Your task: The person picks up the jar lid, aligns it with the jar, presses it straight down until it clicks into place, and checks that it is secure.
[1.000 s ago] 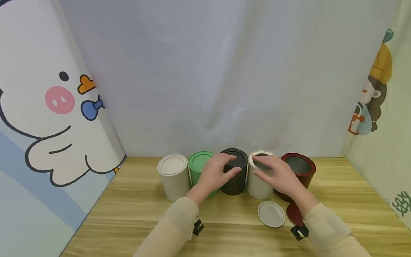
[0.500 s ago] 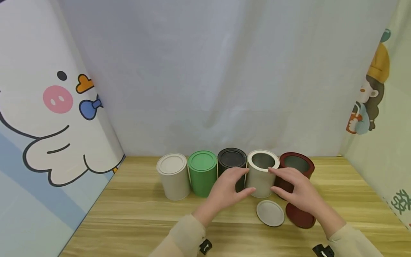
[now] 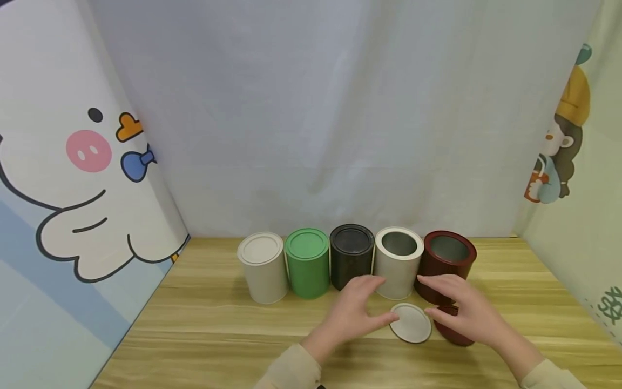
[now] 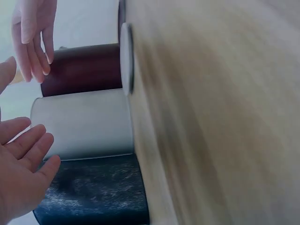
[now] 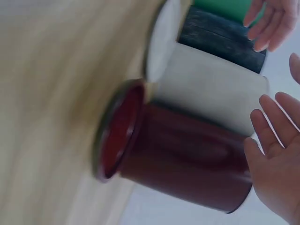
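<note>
My left hand [image 3: 357,309] hovers before the black can [image 3: 351,259], fingers spread and holding nothing. Facing it, my right hand [image 3: 466,310] hangs in front of the dark red can [image 3: 439,278], its fingers also apart from any object. The white can [image 3: 396,278] between them has no lid on and shows a dark inside, as does the red one. On the table between the hands lies a round white lid [image 3: 413,324]. A dark red lid [image 3: 454,334] beside it is partly hidden under my right hand. In the right wrist view, the red lid [image 5: 123,131] lies by the red can's base.
Left of the black can stand a lidded green can [image 3: 308,270] and another lidded white can [image 3: 264,275], all in one row. The wooden table [image 3: 204,335] ends at a pale curtain [image 3: 311,119] behind them. Printed cloth panels [image 3: 87,227] border the sides.
Both hands have drawn back from above the cans toward the front of the table, level with the lids. The cans and lids stay where they were.
</note>
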A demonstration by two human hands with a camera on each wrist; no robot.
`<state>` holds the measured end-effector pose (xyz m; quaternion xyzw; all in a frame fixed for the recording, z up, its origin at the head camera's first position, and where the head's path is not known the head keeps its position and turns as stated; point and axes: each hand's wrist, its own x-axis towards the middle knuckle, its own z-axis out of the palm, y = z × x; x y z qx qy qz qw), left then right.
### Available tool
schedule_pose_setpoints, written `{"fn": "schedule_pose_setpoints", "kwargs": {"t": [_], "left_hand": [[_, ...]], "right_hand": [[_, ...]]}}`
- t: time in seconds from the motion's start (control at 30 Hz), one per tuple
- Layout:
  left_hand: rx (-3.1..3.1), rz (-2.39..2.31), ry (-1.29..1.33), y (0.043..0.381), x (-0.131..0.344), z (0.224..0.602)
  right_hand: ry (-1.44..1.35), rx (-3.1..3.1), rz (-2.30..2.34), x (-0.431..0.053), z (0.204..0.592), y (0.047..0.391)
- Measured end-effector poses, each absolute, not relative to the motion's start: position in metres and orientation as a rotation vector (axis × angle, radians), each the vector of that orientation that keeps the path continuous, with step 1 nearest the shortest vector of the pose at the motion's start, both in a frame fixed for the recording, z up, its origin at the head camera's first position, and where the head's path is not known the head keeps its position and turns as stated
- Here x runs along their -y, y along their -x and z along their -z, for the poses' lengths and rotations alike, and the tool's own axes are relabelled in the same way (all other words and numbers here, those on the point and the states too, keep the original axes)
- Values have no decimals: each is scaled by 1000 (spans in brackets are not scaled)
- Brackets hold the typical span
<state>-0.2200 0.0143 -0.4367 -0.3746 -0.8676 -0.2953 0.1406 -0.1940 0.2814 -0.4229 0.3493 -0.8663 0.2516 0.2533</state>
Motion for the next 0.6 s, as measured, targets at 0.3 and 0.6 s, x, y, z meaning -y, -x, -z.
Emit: {"fn": "schedule_pose_setpoints", "kwargs": {"t": [0.3, 0.6], "left_hand": [[2611, 742, 1092, 216, -23, 453], [2680, 613, 1116, 221, -32, 467]], "right_hand": [[-956, 2423, -614, -289, 449, 191], [-967, 2512, -552, -297, 463, 194]]}}
